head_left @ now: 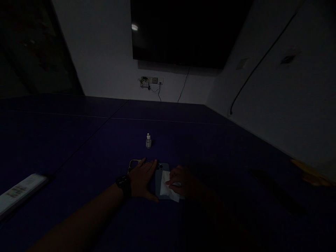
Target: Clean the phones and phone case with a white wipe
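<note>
A blue-grey smartphone [158, 180] lies back up on the dark blue surface, its camera lenses at the far end. My right hand [181, 180] pinches a white tissue [165, 189] and presses it on the phone's back. Spread flat with fingers apart, my left hand [143, 178] rests along the phone's left edge and partly over a phone case [133, 161]. Most of that case is hidden under the hand. Beyond both hands a small dropper bottle [148, 142] with a white top stands upright.
A long white box [22, 192] lies at the left. To the right are a dark elongated object [275, 190] and a yellow-orange item [312, 173] by the wall. A large screen [183, 31] hangs above wall sockets [152, 80] with cables. The room is dim.
</note>
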